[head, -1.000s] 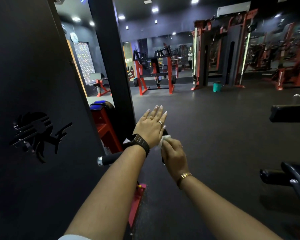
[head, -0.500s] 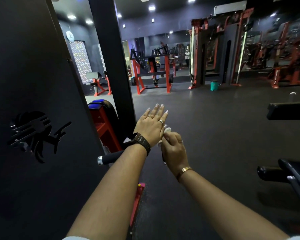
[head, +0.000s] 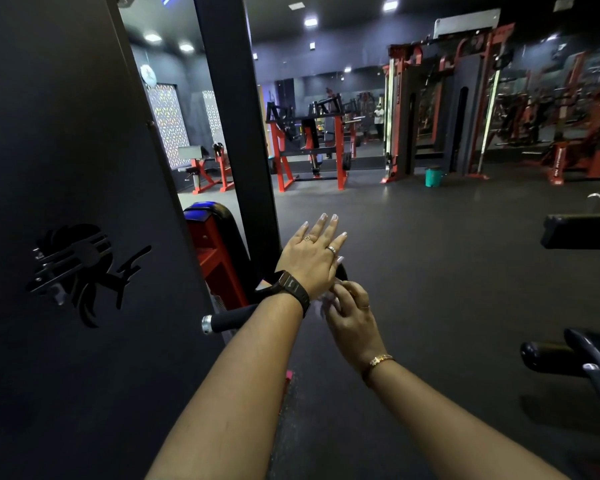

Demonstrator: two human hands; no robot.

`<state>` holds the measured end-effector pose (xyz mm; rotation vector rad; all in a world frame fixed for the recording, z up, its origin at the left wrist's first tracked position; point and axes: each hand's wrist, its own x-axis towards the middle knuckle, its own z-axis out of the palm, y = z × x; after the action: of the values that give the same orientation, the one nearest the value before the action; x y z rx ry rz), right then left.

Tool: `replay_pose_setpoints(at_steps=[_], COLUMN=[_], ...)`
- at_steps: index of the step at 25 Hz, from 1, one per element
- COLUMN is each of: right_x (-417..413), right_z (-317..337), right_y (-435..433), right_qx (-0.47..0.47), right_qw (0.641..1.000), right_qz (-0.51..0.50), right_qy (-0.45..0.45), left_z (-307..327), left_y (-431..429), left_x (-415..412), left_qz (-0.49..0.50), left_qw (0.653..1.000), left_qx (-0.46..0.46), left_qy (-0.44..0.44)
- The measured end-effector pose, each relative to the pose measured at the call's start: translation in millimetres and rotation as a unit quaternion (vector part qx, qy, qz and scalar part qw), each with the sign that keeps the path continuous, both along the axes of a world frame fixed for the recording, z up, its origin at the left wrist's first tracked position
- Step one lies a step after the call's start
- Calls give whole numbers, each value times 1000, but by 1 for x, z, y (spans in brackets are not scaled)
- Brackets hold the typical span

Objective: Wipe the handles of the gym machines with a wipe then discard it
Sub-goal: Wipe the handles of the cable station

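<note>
A black foam handle [head: 234,319] with a silver end cap sticks out from the black and red machine at the lower middle. My left hand [head: 310,252] hovers over the handle's far end with its fingers straight and spread, holding nothing. Just to its right and below, my right hand [head: 352,315] pinches a small white wipe [head: 323,304], which is blurred and mostly hidden between the two hands. The part of the handle under my hands is hidden.
A tall black panel [head: 66,202] with a cut-out logo fills the left side. Black padded bars [head: 582,232] and a frame jut in from the right. Red racks and a teal bin [head: 433,176] stand far across the dark floor.
My right hand has slid down and towards me with the wipe, which now shows less. My left hand stays spread in the same spot. The camera shifted slightly.
</note>
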<state>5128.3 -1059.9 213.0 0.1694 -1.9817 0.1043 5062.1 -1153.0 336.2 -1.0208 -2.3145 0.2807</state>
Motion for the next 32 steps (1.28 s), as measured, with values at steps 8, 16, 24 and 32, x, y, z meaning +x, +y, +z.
replay_pose_setpoints(at_steps=[8, 16, 24, 32], right_x=[23, 13, -5, 23], right_z=[-45, -22, -3, -63], right_y=[18, 6, -21, -5], right_qx=[270, 233, 189, -602], right_qw=[942, 955, 953, 754], right_qz=[16, -68, -83, 52], right_qy=[-199, -169, -223, -258], left_z=[1, 0, 1, -1], left_y=[-1, -1, -1, 1], left_x=[1, 2, 2, 4], left_qz=[0, 4, 11, 12], left_qw=[1000, 1000, 1000, 1000], left_qx=[5, 7, 9, 24], left_qy=[-13, -7, -7, -2])
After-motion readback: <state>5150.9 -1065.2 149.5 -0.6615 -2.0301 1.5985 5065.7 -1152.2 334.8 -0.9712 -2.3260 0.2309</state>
